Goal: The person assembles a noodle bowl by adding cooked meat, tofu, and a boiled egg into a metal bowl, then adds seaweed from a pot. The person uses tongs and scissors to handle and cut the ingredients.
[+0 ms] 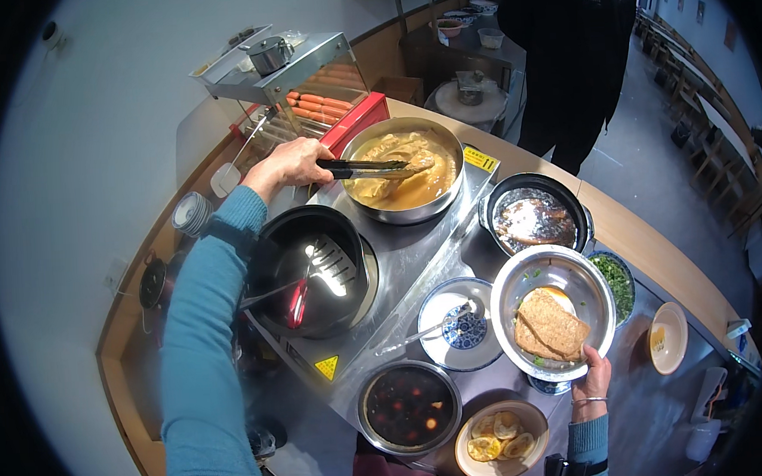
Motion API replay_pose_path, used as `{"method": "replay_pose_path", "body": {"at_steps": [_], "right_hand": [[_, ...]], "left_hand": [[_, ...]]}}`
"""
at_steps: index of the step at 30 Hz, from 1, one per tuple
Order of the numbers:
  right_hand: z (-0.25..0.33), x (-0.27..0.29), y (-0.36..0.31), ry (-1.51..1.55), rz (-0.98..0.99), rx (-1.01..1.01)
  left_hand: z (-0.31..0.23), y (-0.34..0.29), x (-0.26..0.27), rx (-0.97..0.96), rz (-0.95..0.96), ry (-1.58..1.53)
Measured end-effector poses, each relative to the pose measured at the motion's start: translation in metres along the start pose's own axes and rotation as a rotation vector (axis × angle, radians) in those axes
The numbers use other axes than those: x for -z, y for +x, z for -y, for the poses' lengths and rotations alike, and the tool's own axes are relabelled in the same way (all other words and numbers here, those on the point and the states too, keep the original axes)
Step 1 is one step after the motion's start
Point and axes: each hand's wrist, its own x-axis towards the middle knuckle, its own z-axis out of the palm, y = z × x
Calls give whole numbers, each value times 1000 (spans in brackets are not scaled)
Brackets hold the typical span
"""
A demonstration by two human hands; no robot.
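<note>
Sleeve [199, 351]; tongs [364, 167] jut from left grip [295, 163]; steel bowl [548, 264] beyond right grip [592, 379]

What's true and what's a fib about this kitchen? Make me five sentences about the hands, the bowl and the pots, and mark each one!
1. The left hand holds tongs over the steel pan. True.
2. The silver bowl has nothing in it. False: a flat tan slab of food lies in it.
3. The right hand grips the silver bowl by its rim. True.
4. The steel pan is dry inside. False: it holds tan liquid.
5. A slotted spatula rests in the black pot. True.
</note>
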Motion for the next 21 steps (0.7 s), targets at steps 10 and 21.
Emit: {"method": "replay_pose_path", "body": {"at_steps": [10,21], "right_hand": [[-2,2,3,12,-3,-19],[-7,7,6,58,9,-89]], "left_hand": [[-10,9,-11,50,-15,6],[-10,19,-22,82,-25,-11]]}}
